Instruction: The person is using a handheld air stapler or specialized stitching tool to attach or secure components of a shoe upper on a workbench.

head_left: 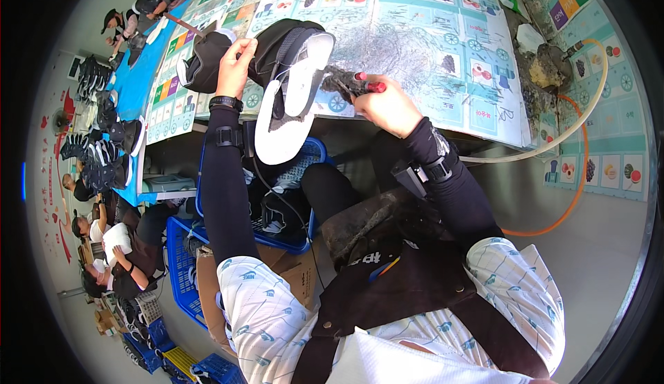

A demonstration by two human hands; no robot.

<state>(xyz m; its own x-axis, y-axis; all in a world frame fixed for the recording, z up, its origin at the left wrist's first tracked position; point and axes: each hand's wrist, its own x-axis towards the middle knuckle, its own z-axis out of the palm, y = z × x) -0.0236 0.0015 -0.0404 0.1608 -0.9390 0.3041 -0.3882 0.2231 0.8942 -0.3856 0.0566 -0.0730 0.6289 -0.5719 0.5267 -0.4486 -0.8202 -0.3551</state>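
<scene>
My left hand (234,73) is closed at the left of the table edge, its fingers gripping black shoe material. Right of it a black shoe (289,38) lies on its side, showing a white sole (309,66). A second white sole part (280,138) hangs below it past the table edge. Another black shoe piece (205,62) is left of my hand. My right hand (391,106) is closed around a grimy dark tool (339,83) with two red ends, its dark head next to the white sole. The tool's exact kind is unclear.
The table (477,118) has a printed cover, smudged black. A pale hose (602,73) and an orange hose (579,204) curve at the right. Blue baskets (183,273) and a cardboard box (297,277) stand below. Shoes line a blue bench (149,73), with several people at left.
</scene>
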